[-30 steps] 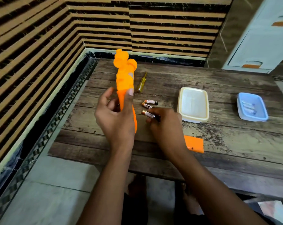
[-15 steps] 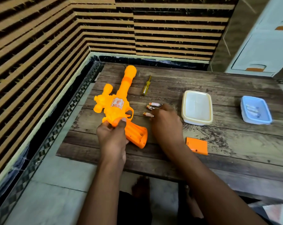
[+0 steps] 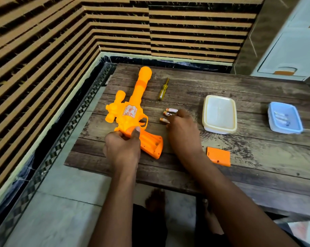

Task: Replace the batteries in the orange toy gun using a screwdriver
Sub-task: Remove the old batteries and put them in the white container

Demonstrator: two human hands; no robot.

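Bright orange plastic toy gun (image 3: 133, 114), flat on its side on the wooden table (image 3: 257, 154), near the left edge. Sticker on the body, scope along the left, grip compartment open and empty. Long axis running away from the person, barrel pointing to the far edge, grip nearest. Left hand (image 3: 122, 150) curled round the gun just above the grip, thumb on top. Right hand (image 3: 182, 129) over three batteries (image 3: 168, 114); fingertips hidden, hold on them cannot be told. Yellow screwdriver (image 3: 163, 90) beside the barrel, orange cover (image 3: 218, 156) lying apart.

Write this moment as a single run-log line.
left hand: grips toy gun on table | battery compartment open | right hand: fingers on batteries | cover off | screwdriver idle
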